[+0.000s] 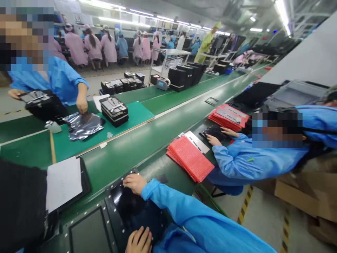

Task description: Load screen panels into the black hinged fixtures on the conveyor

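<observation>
A glossy black panel (131,207) lies at the bottom centre in a dark frame with pale round dots along its border. My right hand (135,183) is at the panel's upper end, its fingers bent and close together over the edge. Lower down, my left hand (140,240) rests on the near part of the panel with its fingers apart. To the left of the panel is a second dark frame (88,228) with a matte grey-black centre. My right sleeve covers part of the panel's right side.
Red padded sheets (191,158) lie right of centre, beside a co-worker's hands on a dark panel (217,133). White paper (64,182) on a black tray is at left. Across the green bench (118,147), another person touches a silver bag (84,125) near stacked black parts (114,110).
</observation>
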Demonstrator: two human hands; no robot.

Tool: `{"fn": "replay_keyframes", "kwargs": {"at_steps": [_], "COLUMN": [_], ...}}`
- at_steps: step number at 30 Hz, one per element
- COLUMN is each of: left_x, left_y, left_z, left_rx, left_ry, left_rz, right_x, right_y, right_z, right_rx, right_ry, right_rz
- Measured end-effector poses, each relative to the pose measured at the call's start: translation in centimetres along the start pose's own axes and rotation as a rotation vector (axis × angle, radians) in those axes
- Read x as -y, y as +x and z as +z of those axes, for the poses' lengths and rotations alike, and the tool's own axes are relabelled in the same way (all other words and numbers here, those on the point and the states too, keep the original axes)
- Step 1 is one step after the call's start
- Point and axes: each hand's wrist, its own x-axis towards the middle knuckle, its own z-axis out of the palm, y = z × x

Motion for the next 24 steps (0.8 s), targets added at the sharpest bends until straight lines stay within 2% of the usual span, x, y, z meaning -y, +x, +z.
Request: {"fn": "replay_keyframes", "kwargs": {"at_steps": [1, 3, 5, 7, 9, 12, 13, 15, 17, 20, 22, 24], "left_x": [-0.1, -0.3, 0.2, 1.9, 4.9, 9.6, 10.5, 11.1, 10.1, 8.3, 7.7, 7.7], "left_y": [0.8, 2.3, 2.9, 2.0, -0.4, -5.0, -6.2, -7.4, -6.6, -3.6, -2.2, -1.8], "left_z": [-0.5, -1.9, -3.9, -6.3, -8.8, -12.2, -12.8, -13.2, -12.5, -11.2, -11.3, -12.6], "left_rx": [-0.017, 0.065, 0.212, 0.271, 0.231, 0.119, 0.110, 0.123, 0.123, 0.047, -0.004, -0.071], "left_ry": [0.008, 0.021, 0.018, 0.012, 0.047, 0.243, 0.300, 0.348, 0.323, 0.252, 0.164, 0.065], "left_rz": [0.084, 0.153, 0.129, 0.033, -0.202, -0.767, -0.928, -1.148, -1.288, -1.460, -1.509, -1.516], "right_x": [0.2, 1.2, 3.1, 5.6, 8.2, 12.3, 13.5, 15.7, 17.3, 18.3, 18.1, 17.4], "right_y": [0.2, 0.7, 0.9, 0.1, -2.4, -8.3, -10.4, -13.6, -15.2, -15.2, -14.8, -14.8], "right_z": [-0.2, -0.6, -0.9, -1.2, -1.3, -0.7, -0.3, 0.7, 1.4, 1.2, 0.2, -1.0], "right_rx": [0.009, 0.022, 0.047, 0.078, 0.123, 0.211, 0.254, 0.339, 0.412, 0.467, 0.463, 0.426], "right_ry": [-0.039, -0.112, -0.174, -0.215, -0.232, -0.234, -0.233, -0.238, -0.239, -0.213, -0.160, -0.085], "right_rz": [0.028, 0.127, 0.241, 0.353, 0.449, 0.577, 0.622, 0.729, 0.822, 0.880, 0.851, 0.797]}}
